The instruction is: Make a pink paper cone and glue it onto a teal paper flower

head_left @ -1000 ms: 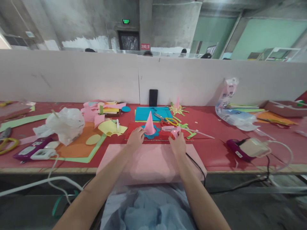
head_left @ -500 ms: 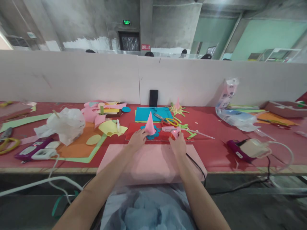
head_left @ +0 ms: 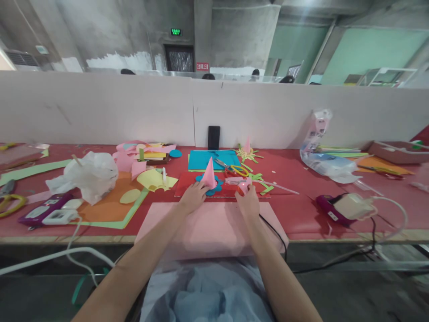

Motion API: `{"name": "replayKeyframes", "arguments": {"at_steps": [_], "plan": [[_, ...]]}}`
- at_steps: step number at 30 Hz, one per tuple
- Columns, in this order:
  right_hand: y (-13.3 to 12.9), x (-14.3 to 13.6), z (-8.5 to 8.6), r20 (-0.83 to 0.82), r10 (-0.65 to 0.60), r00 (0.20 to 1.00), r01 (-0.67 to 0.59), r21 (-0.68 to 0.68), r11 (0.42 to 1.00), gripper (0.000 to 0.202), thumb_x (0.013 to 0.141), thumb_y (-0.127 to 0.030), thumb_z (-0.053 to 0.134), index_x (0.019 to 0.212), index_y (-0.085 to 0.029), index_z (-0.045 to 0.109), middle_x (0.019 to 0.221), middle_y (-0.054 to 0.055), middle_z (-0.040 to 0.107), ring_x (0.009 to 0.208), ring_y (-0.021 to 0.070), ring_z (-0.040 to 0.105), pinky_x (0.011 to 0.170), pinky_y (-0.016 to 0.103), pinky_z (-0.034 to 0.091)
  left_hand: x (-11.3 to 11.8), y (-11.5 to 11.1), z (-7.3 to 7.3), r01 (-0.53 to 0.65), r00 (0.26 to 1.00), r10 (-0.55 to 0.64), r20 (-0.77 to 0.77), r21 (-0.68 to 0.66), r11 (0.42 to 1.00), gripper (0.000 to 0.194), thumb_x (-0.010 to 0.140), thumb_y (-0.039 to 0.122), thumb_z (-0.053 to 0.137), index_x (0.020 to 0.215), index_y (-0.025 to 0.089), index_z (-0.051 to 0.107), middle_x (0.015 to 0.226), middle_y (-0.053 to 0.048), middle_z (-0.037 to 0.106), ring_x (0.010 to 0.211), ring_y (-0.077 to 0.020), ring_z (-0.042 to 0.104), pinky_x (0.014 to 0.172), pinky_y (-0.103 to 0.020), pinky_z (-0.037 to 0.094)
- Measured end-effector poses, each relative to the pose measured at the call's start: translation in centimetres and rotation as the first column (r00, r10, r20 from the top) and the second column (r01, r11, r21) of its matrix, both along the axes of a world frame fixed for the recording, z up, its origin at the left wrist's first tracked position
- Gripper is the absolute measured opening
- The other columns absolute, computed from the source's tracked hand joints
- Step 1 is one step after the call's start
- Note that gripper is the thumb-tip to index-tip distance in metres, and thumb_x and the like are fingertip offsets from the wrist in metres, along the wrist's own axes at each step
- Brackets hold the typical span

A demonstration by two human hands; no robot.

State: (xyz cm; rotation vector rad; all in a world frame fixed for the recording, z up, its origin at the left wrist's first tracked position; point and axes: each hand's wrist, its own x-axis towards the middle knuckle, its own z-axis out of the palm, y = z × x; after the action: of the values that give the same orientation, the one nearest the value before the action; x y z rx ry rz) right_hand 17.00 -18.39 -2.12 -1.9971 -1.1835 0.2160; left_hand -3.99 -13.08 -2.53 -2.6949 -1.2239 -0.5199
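A pink paper cone [head_left: 209, 175] stands upright on a blue flower-shaped paper [head_left: 218, 187], which lies on a red sheet [head_left: 183, 182]. My left hand [head_left: 194, 197] reaches in from the left, its fingers closed at the base of the cone and partly hiding the flower's near left edge. In my right hand [head_left: 248, 201] is a pink hot glue gun [head_left: 244, 184] with a small lit light. Its nozzle points left towards the flower, and a clear glue stick [head_left: 279, 187] sticks out of its back. A dark cord runs down beside my right wrist.
Behind lie blue sheets [head_left: 197, 161], scissors [head_left: 238, 170], a phone [head_left: 213, 137] against the white partition [head_left: 150, 112] and a fringed paper piece with a pink cone [head_left: 247, 147]. Paper scraps and crumpled plastic [head_left: 90, 174] lie left; a purple power strip [head_left: 330, 210] stands right.
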Motion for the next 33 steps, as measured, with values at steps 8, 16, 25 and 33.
{"name": "replayKeyframes", "arguments": {"at_steps": [8,16,25,33], "plan": [[0.3,0.2,-0.4,-0.006,0.003,1.000,-0.003,0.031,1.000,0.046,0.071,-0.037,0.051,0.112,-0.017,0.043,0.110,0.011,0.057,0.101,0.0242,0.054,0.074,0.030,0.041,0.0,-0.2,0.0,0.010,1.000,-0.010,0.014,0.006,1.000,0.035,0.083,0.018,0.042,0.114,0.026,0.055,0.104,-0.007,0.053,0.094,-0.0207,0.049,0.082,-0.034,0.040],[0.4,0.5,-0.6,-0.097,-0.025,0.995,0.034,0.087,0.996,0.051,0.069,-0.039,0.052,0.114,-0.016,0.043,0.107,0.011,0.059,0.097,0.0249,0.056,0.071,0.029,0.041,1.1,1.7,5.4,-0.215,0.746,0.097,0.659,0.101,0.971,0.025,0.087,0.030,0.040,0.102,0.019,0.057,0.095,-0.006,0.058,0.085,-0.0153,0.055,0.077,-0.027,0.044],[0.3,0.7,-0.3,-0.168,-0.015,0.986,0.035,0.116,0.993,0.053,0.068,-0.040,0.053,0.114,-0.016,0.044,0.109,0.012,0.058,0.096,0.0263,0.056,0.071,0.031,0.041,3.8,4.2,7.9,-0.212,0.755,0.192,0.627,-0.044,0.976,0.029,0.082,0.041,0.047,0.082,0.021,0.068,0.086,-0.004,0.068,0.079,-0.0171,0.059,0.067,-0.025,0.041],[0.2,0.7,-0.2,-0.174,-0.014,0.985,0.038,0.136,0.990,0.052,0.067,-0.039,0.053,0.113,-0.016,0.044,0.109,0.012,0.058,0.097,0.0262,0.056,0.071,0.030,0.041,2.5,4.0,8.6,-0.226,0.659,0.214,0.721,-0.082,0.971,0.038,0.083,0.044,0.042,0.078,0.017,0.068,0.077,-0.005,0.068,0.070,-0.0165,0.060,0.061,-0.024,0.040]]}}
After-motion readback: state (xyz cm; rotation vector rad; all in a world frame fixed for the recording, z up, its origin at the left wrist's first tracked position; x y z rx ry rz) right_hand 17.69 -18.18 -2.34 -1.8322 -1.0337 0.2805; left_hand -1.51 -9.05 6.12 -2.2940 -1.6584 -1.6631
